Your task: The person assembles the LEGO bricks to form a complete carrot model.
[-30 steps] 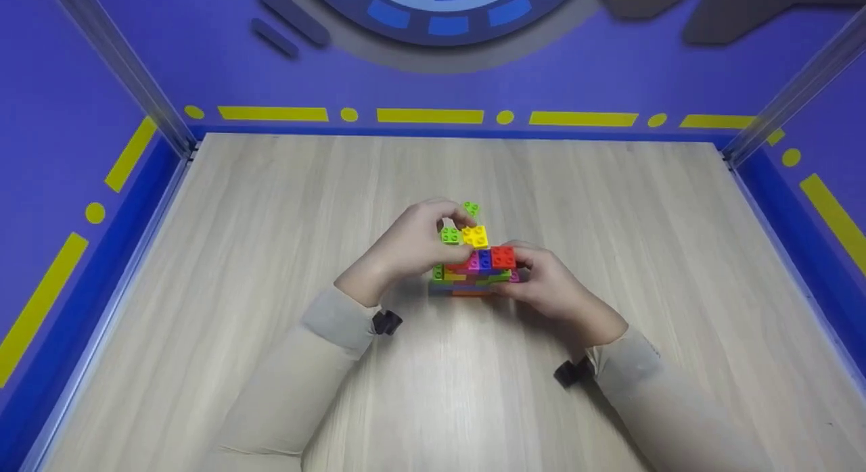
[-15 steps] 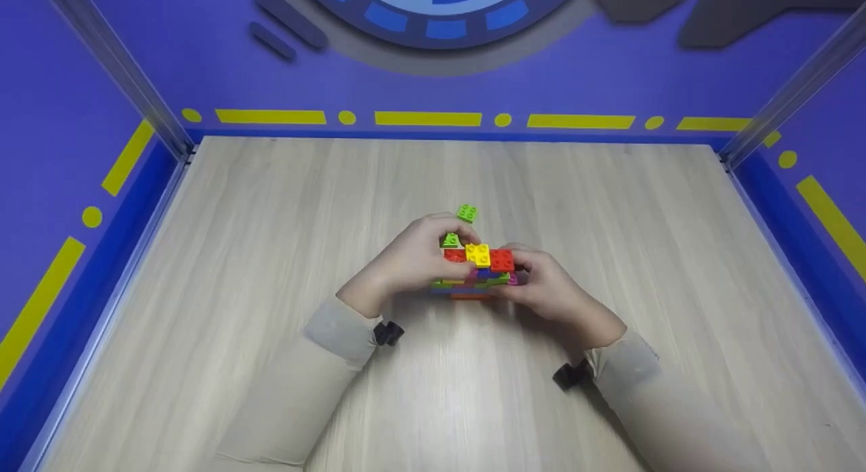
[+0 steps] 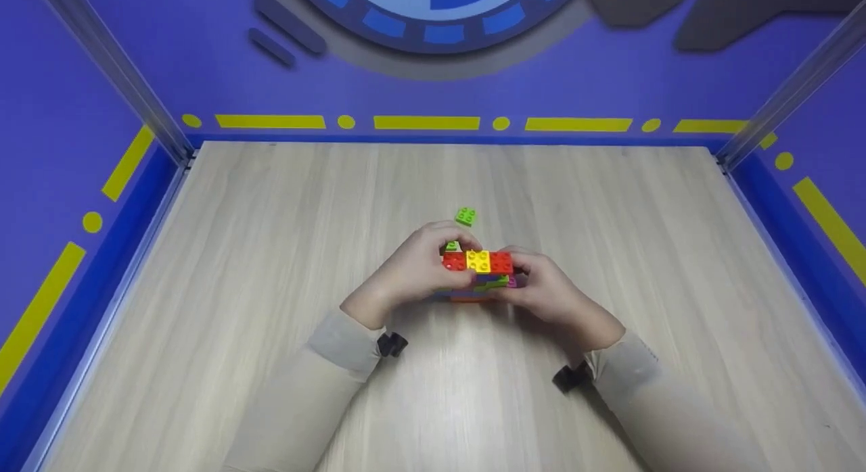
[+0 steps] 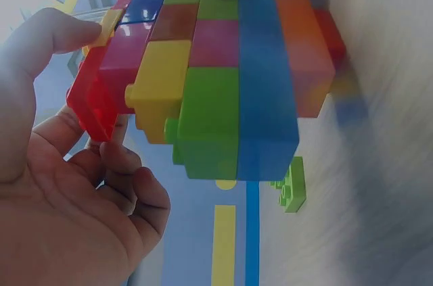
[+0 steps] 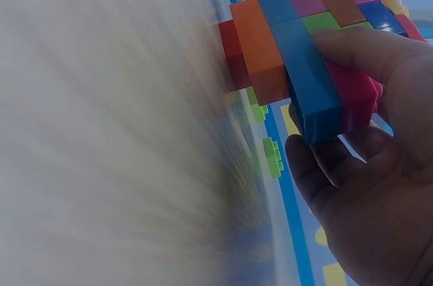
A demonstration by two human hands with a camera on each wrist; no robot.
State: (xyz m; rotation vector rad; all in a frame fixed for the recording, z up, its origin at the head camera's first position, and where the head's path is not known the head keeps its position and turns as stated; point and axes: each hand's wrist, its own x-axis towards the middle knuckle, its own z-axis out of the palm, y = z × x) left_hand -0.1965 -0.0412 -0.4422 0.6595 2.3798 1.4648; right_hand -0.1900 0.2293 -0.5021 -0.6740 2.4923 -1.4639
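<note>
A stack of coloured toy building bricks (image 4: 210, 49) stands on the table between both hands, with blue and orange bricks low down. Along its top row a yellow brick (image 3: 477, 262) sits level between two red bricks (image 3: 501, 262). My left hand (image 3: 423, 269) pinches that yellow brick, thumb on the near side and fingers on the far side. From the right, my right hand (image 3: 558, 289) grips the stack; its thumb lies across the near face and its fingers go behind. In the right wrist view the blue brick (image 5: 304, 63) shows beside that thumb.
Beyond the stack lies a loose green brick (image 3: 465, 216). Another green brick (image 3: 452, 245), partly hidden by the left hand, is closer in. Blue panels (image 3: 406, 93) wall the wooden table (image 3: 609, 201) at the back and both sides.
The left hand has brought the yellow brick down and nearer, from above the stack into the gap between the two red bricks. The right hand keeps its grip on the stack.
</note>
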